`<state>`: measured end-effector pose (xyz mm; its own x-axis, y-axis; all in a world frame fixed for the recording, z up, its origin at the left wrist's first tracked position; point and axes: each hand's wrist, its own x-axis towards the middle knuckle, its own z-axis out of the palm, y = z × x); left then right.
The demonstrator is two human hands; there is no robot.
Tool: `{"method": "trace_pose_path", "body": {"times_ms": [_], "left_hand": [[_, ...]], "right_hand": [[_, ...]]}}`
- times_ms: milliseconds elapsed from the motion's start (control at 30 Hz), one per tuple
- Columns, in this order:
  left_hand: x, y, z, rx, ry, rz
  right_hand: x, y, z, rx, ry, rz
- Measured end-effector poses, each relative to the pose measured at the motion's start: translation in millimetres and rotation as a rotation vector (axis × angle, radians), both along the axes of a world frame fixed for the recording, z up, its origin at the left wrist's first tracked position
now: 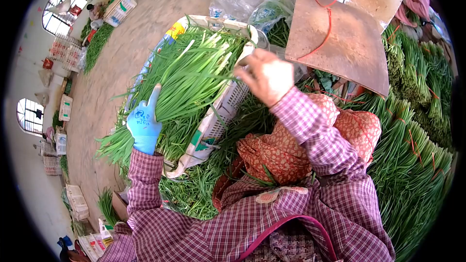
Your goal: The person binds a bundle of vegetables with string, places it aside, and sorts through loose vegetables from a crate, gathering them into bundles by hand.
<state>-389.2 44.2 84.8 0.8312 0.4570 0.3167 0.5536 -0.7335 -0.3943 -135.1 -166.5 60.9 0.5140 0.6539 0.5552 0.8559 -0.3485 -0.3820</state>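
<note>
Laying the left hand [144, 121], gloved in blue, against the greens [194, 73], with one finger stretched toward the top of the frame; cannot tell whether gripping any beneath. Holding the right hand [272, 75], bare and blurred, over the right rim of the crate [218, 116], with fingers partly curled near some leaves; cannot tell if closed on one. Heaped in the crate, left of centre, and spilling over its lower left side. Farther out, can see a clear bag [233, 0] at upper centre, a brown board [340, 39] at upper right, and tied bundles [417, 140] down the right side.
</note>
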Motion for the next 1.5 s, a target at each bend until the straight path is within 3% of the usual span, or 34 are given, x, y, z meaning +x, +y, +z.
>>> {"method": "trace_pose_path", "body": {"times_ms": [67,100,167,367,433,467,533,567,700,767,867,967,1167,1267,1333,1367,1433,1467,1500], "left_hand": [[5.5,-8.8,6.7,-0.012,0.012,0.01],[7.5,-12.3,9.8,-0.024,0.023,0.024],[8.0,-13.9,11.6,-0.009,0.01,-0.007],[-0.5,-9.0,9.6,0.05,-0.007,-0.09],[-1.2,-5.8,8.1,0.075,-0.022,-0.125],[-1.4,-5.5,7.9,0.083,-0.026,-0.148],[-0.2,-5.8,8.7,0.088,-0.028,-0.171],[1.2,-6.1,9.8,0.108,0.005,-0.174],[8.7,-9.8,13.5,0.151,0.089,-0.193],[13.5,-16.4,16.5,0.159,0.094,-0.198],[14.6,-18.5,15.5,0.185,0.112,-0.212],[15.7,-17.2,14.8,0.192,0.134,-0.222],[10.3,-13.6,10.5,0.183,0.158,-0.196],[-3.9,-5.1,7.2,0.166,0.127,-0.203],[-13.3,0.0,6.5,0.131,0.094,-0.207],[-17.6,1.1,5.9,0.132,0.09,-0.163],[-22.1,3.6,3.2,0.135,0.085,-0.122],[-22.5,5.3,1.1,0.101,0.065,-0.118],[-22.5,6.0,-0.4,0.067,0.046,-0.116]], "right_hand": [[-17.6,13.7,2.7,-0.133,0.086,0.01],[-17.3,20.5,-9.7,-0.024,0.02,0.047],[-11.8,27.3,-22.1,-0.054,0.193,0.104],[51.5,4.7,-56.0,-0.422,0.067,-0.224],[59.5,-7.9,-29.9,-0.496,0.217,-0.284],[57.4,-11.8,-20.1,-0.498,0.218,-0.285],[50.4,-18.3,-0.8,0.04,0.035,-0.096],[42.6,-15.6,12.6,0.11,0.098,-0.025],[5.1,0.6,58.3,-0.472,0.144,-0.005],[3.0,12.4,34.4,-0.366,0.003,0.005],[8.2,21.8,14.7,-0.399,0.138,0.041],[13.6,21.0,-3.1,-0.271,0.214,0.082],[30.8,9.1,-30.8,-0.178,0.003,0.015],[55.7,-4.6,-52.8,-0.392,-0.069,-0.154],[70.6,-19.8,-40.8,-0.724,0.237,-0.245],[90.7,-24.1,-71.0,-0.892,0.14,-0.231],[92.0,-32.2,-66.2,-1.093,0.135,-0.154],[88.5,-34.2,-58.7,-1.092,0.136,-0.156],[80.3,-36.0,-46.3,-0.864,0.114,-0.11]]}}
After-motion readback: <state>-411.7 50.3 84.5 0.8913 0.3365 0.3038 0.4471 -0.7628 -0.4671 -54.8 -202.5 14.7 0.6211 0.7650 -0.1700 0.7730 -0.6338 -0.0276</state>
